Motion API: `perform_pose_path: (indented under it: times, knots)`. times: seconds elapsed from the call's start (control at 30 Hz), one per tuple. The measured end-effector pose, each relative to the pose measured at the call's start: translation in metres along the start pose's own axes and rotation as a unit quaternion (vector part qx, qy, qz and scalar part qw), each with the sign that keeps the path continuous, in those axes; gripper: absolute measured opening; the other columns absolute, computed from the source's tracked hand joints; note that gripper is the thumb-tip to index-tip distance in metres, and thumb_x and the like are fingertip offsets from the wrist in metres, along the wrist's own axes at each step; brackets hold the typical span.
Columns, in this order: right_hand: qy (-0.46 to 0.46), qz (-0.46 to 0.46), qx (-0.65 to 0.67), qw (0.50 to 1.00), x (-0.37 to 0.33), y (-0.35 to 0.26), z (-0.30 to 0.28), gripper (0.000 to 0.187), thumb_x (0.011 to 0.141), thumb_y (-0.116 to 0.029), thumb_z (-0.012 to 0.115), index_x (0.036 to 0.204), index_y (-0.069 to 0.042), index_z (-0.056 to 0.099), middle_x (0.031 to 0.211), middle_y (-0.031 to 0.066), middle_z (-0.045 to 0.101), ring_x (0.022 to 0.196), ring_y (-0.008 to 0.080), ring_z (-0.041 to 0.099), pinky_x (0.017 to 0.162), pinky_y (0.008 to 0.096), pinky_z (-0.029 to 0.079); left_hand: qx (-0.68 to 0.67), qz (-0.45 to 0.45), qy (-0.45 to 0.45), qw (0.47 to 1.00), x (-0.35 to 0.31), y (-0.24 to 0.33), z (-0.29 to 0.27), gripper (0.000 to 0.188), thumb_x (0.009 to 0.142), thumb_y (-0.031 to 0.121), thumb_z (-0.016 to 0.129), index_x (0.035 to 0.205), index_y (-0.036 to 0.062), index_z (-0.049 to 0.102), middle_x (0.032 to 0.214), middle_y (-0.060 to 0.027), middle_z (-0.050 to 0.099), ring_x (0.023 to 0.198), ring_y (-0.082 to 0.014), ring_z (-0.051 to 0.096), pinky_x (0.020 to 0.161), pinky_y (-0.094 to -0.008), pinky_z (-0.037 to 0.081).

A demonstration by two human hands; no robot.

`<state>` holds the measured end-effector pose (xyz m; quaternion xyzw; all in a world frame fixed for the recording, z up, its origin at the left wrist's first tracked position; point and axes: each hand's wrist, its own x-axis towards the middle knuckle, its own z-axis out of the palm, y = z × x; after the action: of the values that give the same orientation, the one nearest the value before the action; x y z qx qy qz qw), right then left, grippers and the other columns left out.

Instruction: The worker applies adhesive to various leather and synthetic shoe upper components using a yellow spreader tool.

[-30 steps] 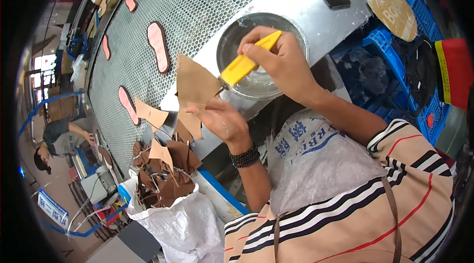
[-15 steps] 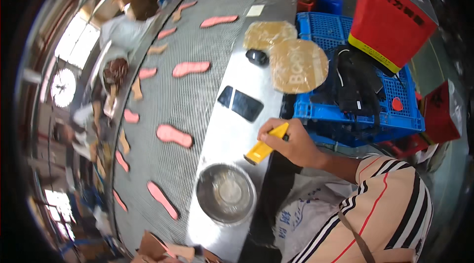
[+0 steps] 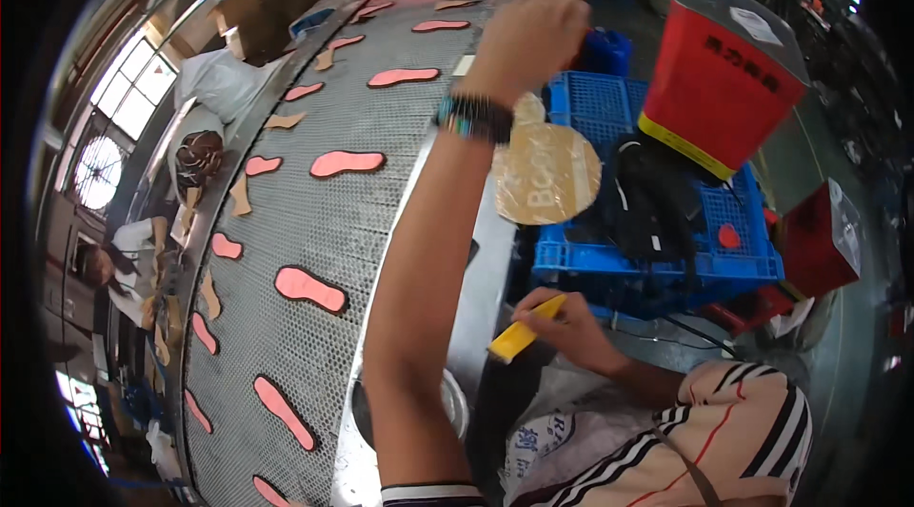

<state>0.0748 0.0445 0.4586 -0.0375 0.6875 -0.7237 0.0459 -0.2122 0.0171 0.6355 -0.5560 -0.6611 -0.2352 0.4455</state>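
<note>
My left arm stretches forward across the metal ledge. My left hand [image 3: 538, 36], with a dark banded bracelet at the wrist, is at the far end of the ledge; its fingers are blurred, and I cannot make out anything in them. Lower right, my right hand [image 3: 576, 336] grips a flat yellow-handled tool [image 3: 526, 328], tilted with its tip down toward the ledge's edge. Pink shoe soles with dark rims, such as this sole [image 3: 310, 289], lie spaced out on the grey mesh conveyor belt [image 3: 305, 212]. My left forearm partly covers a metal bowl [image 3: 459, 404] and nearly all of the phone.
A round wrapped tan disc [image 3: 547, 174] lies on the ledge beside a blue crate [image 3: 657, 259]. The crate bears a black bag [image 3: 638, 202] and a red tin [image 3: 719, 88]. Tan pieces lie along the belt's far side, where another person [image 3: 129, 264] is. Red light glows at the belt's far end.
My left arm has come into view and reached far forward over the ledge, covering the phone and bowl. My right hand has moved slightly lower in the picture, still holding the yellow tool.
</note>
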Motion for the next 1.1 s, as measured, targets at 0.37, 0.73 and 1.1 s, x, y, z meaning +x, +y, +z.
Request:
perform_pose_path:
  times: [0.37, 0.73, 1.1]
  knots:
    - [-0.129, -0.064, -0.037, 0.989, -0.031, -0.02, 0.02, 0.024, 0.096, -0.023, 0.066, 0.097, 0.0, 0.07, 0.084, 0.0129, 0.071, 0.077, 0.0196, 0.067, 0.075, 0.0328, 0.051, 0.238, -0.62, -0.143, 0.734, -0.283, 0.275, -0.441, 0.038, 0.103, 0.011, 0.053, 0.137, -0.0056, 0.055, 0.135, -0.0203, 0.062, 0.126, -0.0336, 0.059, 0.11, -0.042, 0.044]
    - [-0.2, -0.012, -0.022, 0.979, -0.021, -0.03, 0.057, 0.02, 0.092, -0.021, 0.069, 0.094, -0.002, 0.073, 0.079, 0.0069, 0.071, 0.072, 0.0095, 0.063, 0.068, 0.0277, 0.051, 0.469, -0.802, -0.256, 0.267, -0.428, 0.486, -0.498, 0.071, 0.093, 0.056, 0.067, 0.146, 0.0096, 0.053, 0.131, -0.024, 0.064, 0.115, -0.0373, 0.064, 0.104, -0.0459, 0.047]
    - [-0.221, -0.057, -0.025, 0.973, -0.028, -0.03, 0.069, 0.012, 0.096, -0.007, 0.063, 0.095, 0.003, 0.069, 0.092, 0.0056, 0.067, 0.087, 0.0105, 0.061, 0.08, 0.0247, 0.047, 0.464, -0.75, -0.034, 0.47, -0.33, 0.513, -0.44, 0.034, 0.089, 0.024, 0.066, 0.118, 0.0069, 0.068, 0.106, -0.0169, 0.061, 0.101, -0.0354, 0.06, 0.088, -0.046, 0.042]
